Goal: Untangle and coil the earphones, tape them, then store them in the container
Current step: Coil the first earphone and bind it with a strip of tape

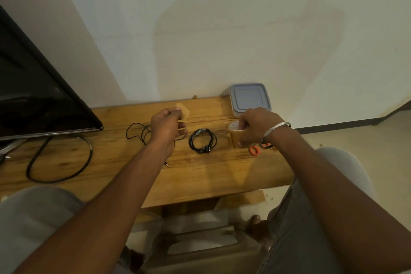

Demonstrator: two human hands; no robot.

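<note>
Forearms reach out side by side from the bottom of the head view, both bare, over a wooden desk (pixel 222 176) set against a pale wall (pixel 222 29). The left hand (pixel 169 127) is raised above the desk with its back to the camera, knuckles up and fingers curled in. Thumb and fingertips pinch a strip of brown tape (pixel 183 111) that sticks up past them. The right hand (pixel 255 127) is curled around a roll of tape (pixel 234 132), its wrist bent slightly inward and a metal bangle (pixel 277 128) circling it. I cannot tell whether the strip is joined to the roll.

Between the two hands, the coiled earphones (pixel 202 141) lie flat on the desk in a neat black ring, touched by neither hand. A loose earphone cable (pixel 136 132) sprawls in open loops to the left of the left hand and runs partly under it. Its jack plug (pixel 167 164) lies beside the left forearm.

The container (pixel 249 100), a shallow square box with a grey-blue lid on it, sits at the back of the desk against the wall, just beyond the right hand. Scissors (pixel 255 151) with orange handles show from under the right wrist. A dark monitor (pixel 33 95) stands at the left end of the desk, with a thick black cable (pixel 60 160) looping in front of it.
</note>
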